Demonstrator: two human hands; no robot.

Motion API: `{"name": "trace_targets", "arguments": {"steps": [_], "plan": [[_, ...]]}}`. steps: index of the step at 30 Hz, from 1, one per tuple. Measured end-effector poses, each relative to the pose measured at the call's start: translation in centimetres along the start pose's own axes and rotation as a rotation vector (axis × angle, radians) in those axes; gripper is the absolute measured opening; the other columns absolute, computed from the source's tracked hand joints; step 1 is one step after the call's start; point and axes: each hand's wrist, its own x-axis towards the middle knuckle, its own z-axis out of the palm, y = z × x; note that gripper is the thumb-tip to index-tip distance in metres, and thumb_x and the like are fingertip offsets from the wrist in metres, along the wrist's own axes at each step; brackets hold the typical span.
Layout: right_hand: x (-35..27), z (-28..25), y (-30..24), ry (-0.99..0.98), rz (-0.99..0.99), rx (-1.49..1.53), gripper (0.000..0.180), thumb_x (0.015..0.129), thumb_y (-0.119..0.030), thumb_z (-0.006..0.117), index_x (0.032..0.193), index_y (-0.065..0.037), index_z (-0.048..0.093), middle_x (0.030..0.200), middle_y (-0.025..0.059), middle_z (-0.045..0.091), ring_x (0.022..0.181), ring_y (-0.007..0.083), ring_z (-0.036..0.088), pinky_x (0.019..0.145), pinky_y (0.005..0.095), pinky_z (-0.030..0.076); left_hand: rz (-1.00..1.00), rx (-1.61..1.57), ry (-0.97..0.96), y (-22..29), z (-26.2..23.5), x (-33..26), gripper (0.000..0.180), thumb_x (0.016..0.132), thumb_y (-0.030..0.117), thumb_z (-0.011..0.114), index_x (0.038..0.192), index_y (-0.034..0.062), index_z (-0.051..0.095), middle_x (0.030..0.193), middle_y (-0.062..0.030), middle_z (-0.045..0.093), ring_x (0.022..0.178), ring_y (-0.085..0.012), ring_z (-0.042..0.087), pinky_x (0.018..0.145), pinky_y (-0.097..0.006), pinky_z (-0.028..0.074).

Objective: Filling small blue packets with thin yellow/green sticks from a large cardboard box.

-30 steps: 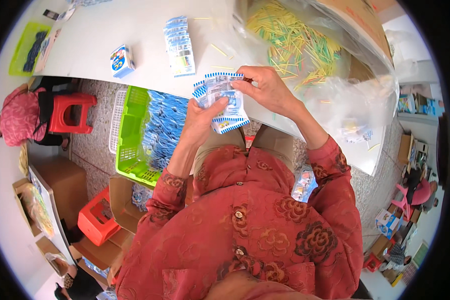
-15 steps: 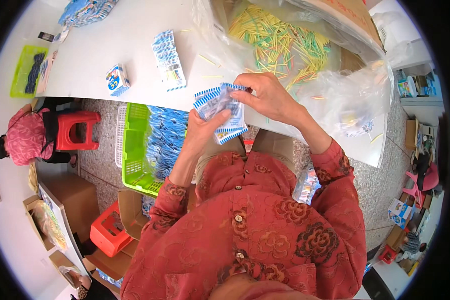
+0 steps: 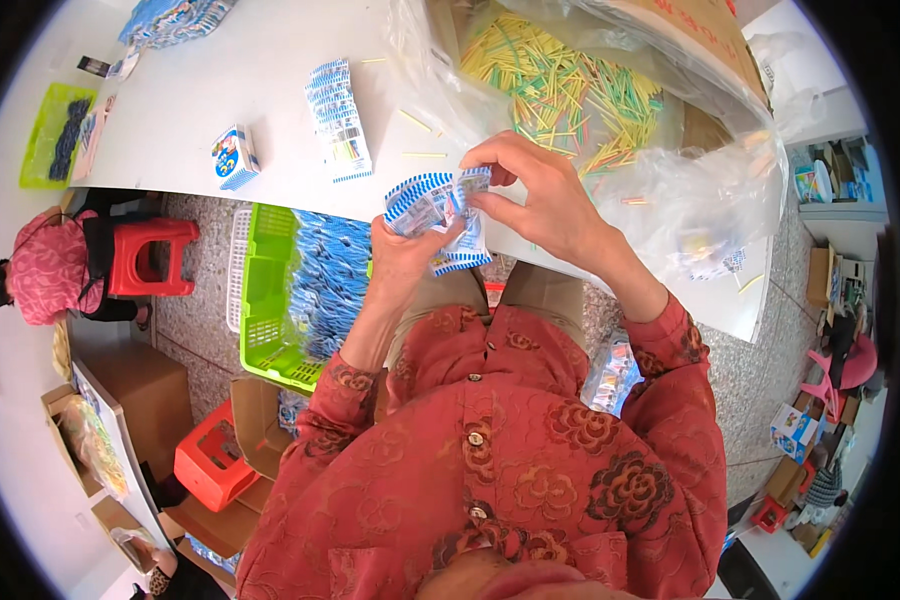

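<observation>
Several blue-and-white striped plastic packets (image 3: pixel 420 205) are fanned out between my hands, over the front edge of the table. My left hand (image 3: pixel 400 258) is closed around their lower left side, its thumb lying across the front. With thumb and fingers, my right hand (image 3: pixel 550 205) pinches the top right corner of a packet, which bends there. Beyond them on the white table lies a strip of overlapping packets (image 3: pixel 338 120). Left of that stands a small blue-and-white box (image 3: pixel 234 157).
An open carton lined with clear plastic (image 3: pixel 660 165) holds yellow and green sticks (image 3: pixel 530 75). Left of my lap, a green basket (image 3: pixel 260 335) is filled with blue packets (image 3: pixel 332 280). A person (image 3: pixel 55 268) sits beside a red stool (image 3: pixel 155 258) at the far left.
My right hand has risen slightly, and the packet corner in its fingers is bent over more. The packets in my left hand have tilted and bunched up a little.
</observation>
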Motion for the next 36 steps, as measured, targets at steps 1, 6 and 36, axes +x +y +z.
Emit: {"name": "trace_targets", "arguments": {"steps": [1, 6, 36], "plan": [[-0.1, 0.1, -0.3, 0.088, -0.051, -0.019, 0.023, 0.072, -0.003, 0.066, 0.094, -0.004, 0.059, 0.091, 0.0071, 0.058, 0.075, 0.0183, 0.057, 0.068, 0.0298, 0.047, 0.015, -0.022, 0.032, 0.0, 0.2, 0.0, 0.024, 0.072, -0.005, 0.063, 0.096, -0.0017, 0.063, 0.089, -0.0054, 0.065, 0.077, -0.0103, 0.061, 0.072, -0.026, 0.051], [-0.9, 0.2, -0.1, 0.233, -0.324, -0.238, 0.029, 0.067, -0.001, 0.069, 0.094, -0.005, 0.061, 0.095, 0.0073, 0.057, 0.078, 0.0217, 0.058, 0.066, 0.0295, 0.048, -0.001, -0.083, 0.03, -0.2, 0.4, 0.3, 0.026, 0.072, -0.007, 0.06, 0.097, -0.0026, 0.062, 0.09, -0.0068, 0.065, 0.078, -0.0114, 0.061, 0.074, -0.027, 0.051], [-1.3, -8.9, 16.9, 0.147, 0.15, -0.573, 0.02, 0.076, -0.001, 0.055, 0.096, -0.006, 0.058, 0.101, 0.0064, 0.06, 0.08, 0.0231, 0.06, 0.068, 0.0331, 0.049, 0.002, -0.183, 0.101, -1.6, -0.7, 0.1, 0.041, 0.069, -0.012, 0.066, 0.108, -0.0028, 0.056, 0.1, -0.0107, 0.062, 0.086, -0.017, 0.062, 0.077, -0.028, 0.051]]}}
